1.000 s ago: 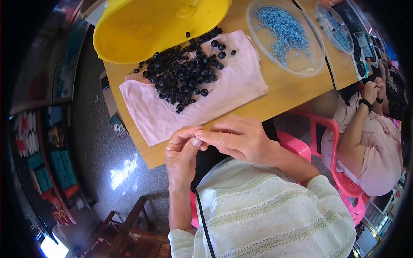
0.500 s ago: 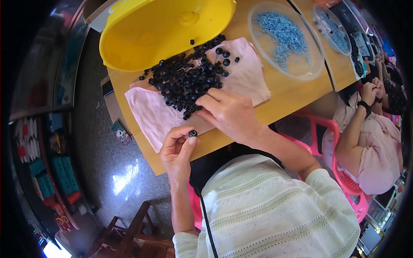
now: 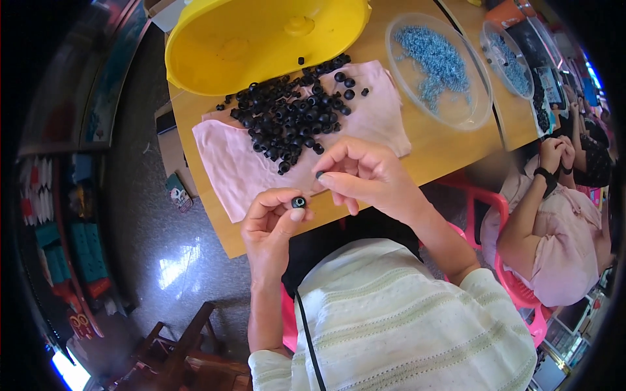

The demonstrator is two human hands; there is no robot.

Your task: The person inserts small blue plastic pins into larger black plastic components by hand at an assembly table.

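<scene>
Between the thumb and fingers of my left hand (image 3: 268,218) is a round black piece (image 3: 298,202) with a pale-ringed hole facing up. My right hand (image 3: 365,174) pinches a small dark piece (image 3: 319,175), mostly covered by the fingertips, just right of the left hand. Both hands are over the table's near edge, apart from each other. Beyond them, a heap of black round and knobbed pieces (image 3: 287,117) lies spread on a pink cloth (image 3: 218,153).
A yellow basin (image 3: 215,62) lies tipped toward the heap at the back. To the right stand a clear oval tray (image 3: 450,120) of small blue pieces and a second such tray (image 3: 507,62). A person (image 3: 557,241) sits at right near a red chair (image 3: 502,208).
My right hand has drawn back from the heap toward the left hand, with a small dark piece now in its fingertips. The left hand still holds the round black piece.
</scene>
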